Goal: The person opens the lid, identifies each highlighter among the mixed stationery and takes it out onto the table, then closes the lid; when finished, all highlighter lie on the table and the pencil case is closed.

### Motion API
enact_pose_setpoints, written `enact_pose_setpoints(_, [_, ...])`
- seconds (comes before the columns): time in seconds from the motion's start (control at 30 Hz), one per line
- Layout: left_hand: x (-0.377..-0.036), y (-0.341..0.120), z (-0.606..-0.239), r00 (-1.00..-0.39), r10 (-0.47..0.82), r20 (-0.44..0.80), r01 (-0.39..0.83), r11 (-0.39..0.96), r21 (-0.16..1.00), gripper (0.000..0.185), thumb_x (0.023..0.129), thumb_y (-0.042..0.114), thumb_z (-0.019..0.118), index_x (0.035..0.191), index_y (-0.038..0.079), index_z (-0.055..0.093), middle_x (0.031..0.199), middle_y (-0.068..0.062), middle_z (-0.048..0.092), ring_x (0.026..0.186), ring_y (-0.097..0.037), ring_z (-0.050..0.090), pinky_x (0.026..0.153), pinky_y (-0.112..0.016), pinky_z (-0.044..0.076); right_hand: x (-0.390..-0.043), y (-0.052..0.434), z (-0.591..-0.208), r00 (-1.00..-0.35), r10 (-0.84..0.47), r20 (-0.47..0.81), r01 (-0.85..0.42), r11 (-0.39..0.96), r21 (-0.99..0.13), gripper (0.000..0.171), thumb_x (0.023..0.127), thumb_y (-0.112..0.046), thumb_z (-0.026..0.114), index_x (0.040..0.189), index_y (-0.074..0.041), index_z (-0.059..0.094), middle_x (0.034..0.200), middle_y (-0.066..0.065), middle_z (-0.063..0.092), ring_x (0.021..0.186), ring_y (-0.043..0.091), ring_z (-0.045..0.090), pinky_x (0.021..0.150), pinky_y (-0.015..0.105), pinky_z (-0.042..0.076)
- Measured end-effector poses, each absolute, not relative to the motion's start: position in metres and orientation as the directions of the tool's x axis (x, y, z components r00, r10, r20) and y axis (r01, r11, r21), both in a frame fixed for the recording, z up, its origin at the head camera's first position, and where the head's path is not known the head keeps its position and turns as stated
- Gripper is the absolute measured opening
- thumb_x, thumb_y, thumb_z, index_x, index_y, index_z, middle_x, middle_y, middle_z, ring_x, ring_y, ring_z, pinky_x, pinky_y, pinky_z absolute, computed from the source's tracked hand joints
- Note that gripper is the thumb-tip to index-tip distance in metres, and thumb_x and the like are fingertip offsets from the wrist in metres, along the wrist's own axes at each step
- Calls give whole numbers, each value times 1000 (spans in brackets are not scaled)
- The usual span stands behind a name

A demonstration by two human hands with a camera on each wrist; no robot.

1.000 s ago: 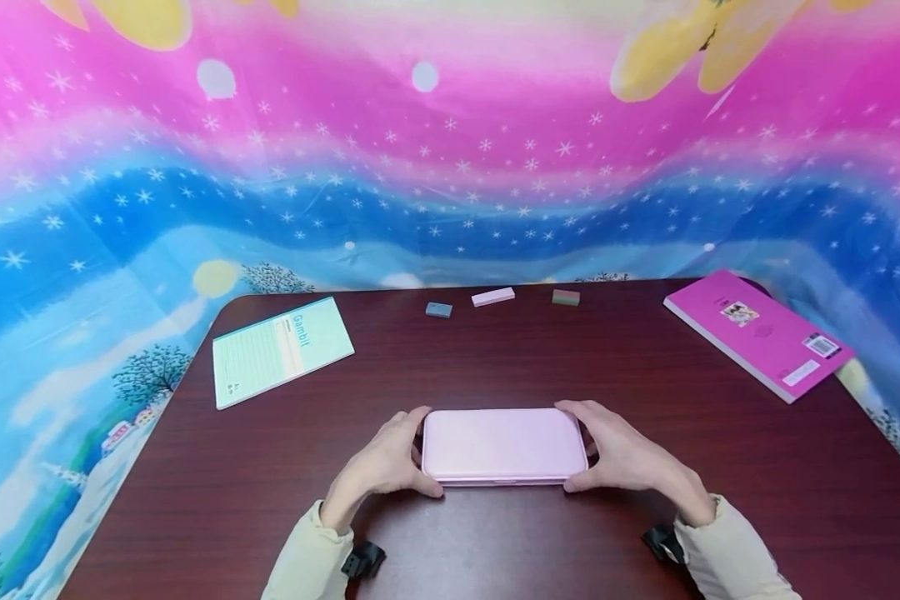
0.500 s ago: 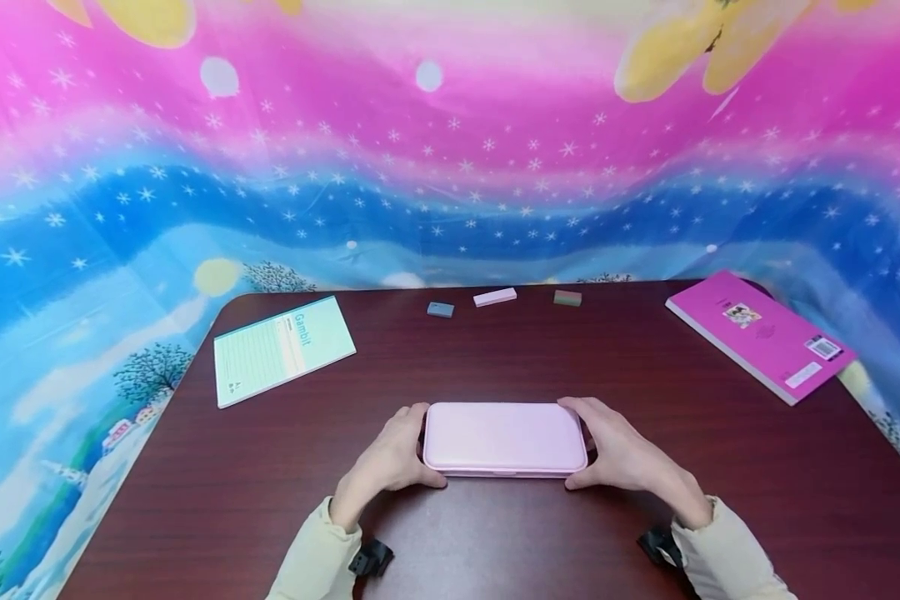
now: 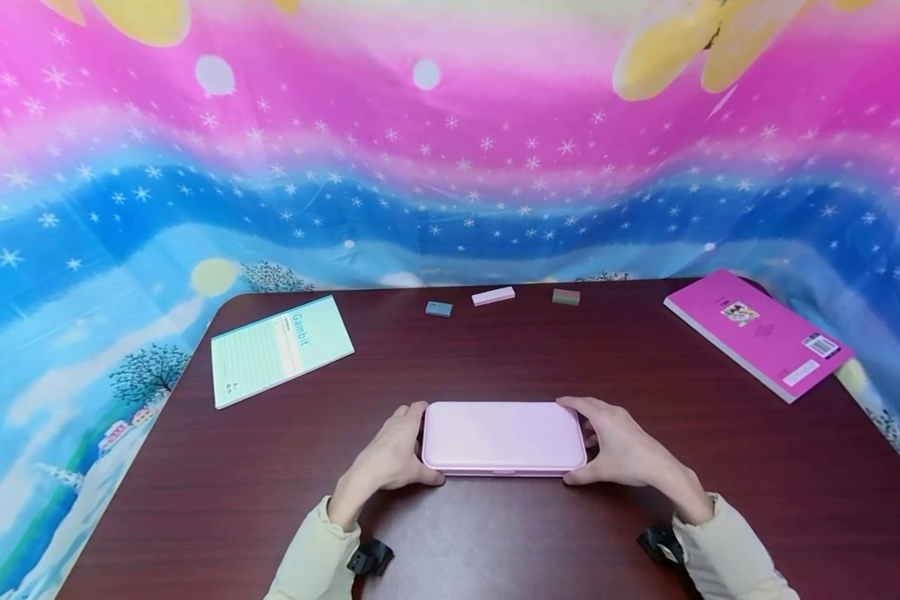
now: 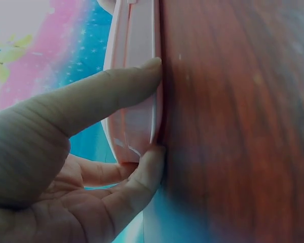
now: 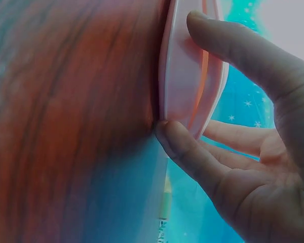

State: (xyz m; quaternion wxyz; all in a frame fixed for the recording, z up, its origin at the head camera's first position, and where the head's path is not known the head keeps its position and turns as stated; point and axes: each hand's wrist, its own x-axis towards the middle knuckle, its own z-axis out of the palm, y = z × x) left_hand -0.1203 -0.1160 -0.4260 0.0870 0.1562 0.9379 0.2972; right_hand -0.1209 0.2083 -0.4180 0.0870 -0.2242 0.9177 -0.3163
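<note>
I see a pale pink case (image 3: 503, 437), flat, oblong, with rounded corners, lid closed, lying on the dark desk (image 3: 495, 358) near the front edge. My left hand (image 3: 387, 461) cups its left end, thumb on the near side and fingers curled round the far side. My right hand (image 3: 621, 454) grips the right end the same way. In the wrist views, a thumb lies along the side seam and a finger curls under the corner

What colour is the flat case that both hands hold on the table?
Pale pink, plain with no pattern. The case shows best in the head view.
</note>
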Motion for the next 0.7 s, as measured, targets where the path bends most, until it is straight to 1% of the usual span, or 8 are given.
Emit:
enact_pose_setpoints(0.07, [-121, -116, -426, -937, 342, -68, 240, 773, 587, 93, 56, 20, 92, 130, -7, 42, 115, -19, 53, 106, -31, 53, 93, -44, 44, -122, 209, -418, -882, -471, -12, -359, 687, -632, 89, 61, -26, 91, 133, 1, 48, 118, 14, 57, 86, 15, 58, 71, 25, 53])
enact_pose_setpoints(0.17, [-121, -117, -426, -938, 342, -62, 240, 767, 595, 93, 55, 18, 92, 130, -6, 43, 115, -18, 53, 106, -31, 53, 92, -44, 44, -122, 211, -417, -877, -480, -14, -360, 678, -641, 90, 61, -33, 90, 134, -1, 48, 113, 11, 58, 83, 12, 58, 69, 24, 53])
enact_pose_setpoints(0.3, [-121, -118, -426, -938, 338, -76, 225, 761, 608, 92, 55, 18, 91, 130, -5, 43, 116, -17, 53, 107, -30, 52, 93, -44, 44, -123, 214, -413, -872, -489, -37, -351, 676, -648, 90, 64, -42, 88, 135, -3, 48, 114, 11, 60, 84, 11, 61, 71, 25, 53])
enact_pose_setpoints(0.37, [-121, -118, -427, -938, 338, -83, 220, 760, 611, 92, 56, 19, 91, 131, -5, 43, 116, -17, 53, 107, -30, 52, 93, -44, 44, -123, 216, -410, -872, -488, -39, -350, 677, -647, 87, 66, -44, 86, 134, -4, 49, 115, 10, 60, 85, 12, 62, 71, 27, 53])
enact_pose_setpoints(0.43, [-121, -119, -426, -938, 337, -86, 215, 757, 617, 92, 56, 19, 91, 130, -4, 43, 115, -15, 53, 106, -29, 52, 93, -44, 43, -123, 218, -408, -877, -480, -27, -355, 683, -638, 83, 68, -45, 85, 132, -6, 52, 111, 7, 62, 84, 13, 61, 70, 27, 53])
enact_pose_setpoints(0.53, [-121, -119, -427, -936, 345, -73, 228, 750, 621, 89, 55, 19, 92, 128, -3, 45, 112, -13, 54, 104, -28, 52, 91, -44, 44, -122, 219, -406, -888, -460, -4, -349, 679, -646, 72, 70, -42, 84, 127, -7, 56, 99, 1, 63, 78, 13, 59, 67, 27, 52])
enact_pose_setpoints(0.6, [-121, -120, -427, -934, 351, -64, 238, 745, 623, 88, 55, 19, 92, 127, -3, 46, 110, -12, 54, 103, -27, 52, 91, -44, 44, -123, 220, -405, -895, -446, 9, -336, 660, -672, 64, 71, -38, 84, 122, -8, 58, 93, -1, 62, 74, 12, 58, 65, 26, 52])
enact_pose_setpoints(0.7, [-121, -120, -427, -931, 360, -58, 247, 739, 626, 87, 55, 19, 92, 126, -3, 46, 109, -11, 54, 102, -26, 51, 90, -44, 44, -124, 222, -405, -900, -435, 5, -294, 600, -744, 56, 72, -30, 85, 118, -8, 60, 92, 2, 63, 73, 11, 60, 66, 26, 53])
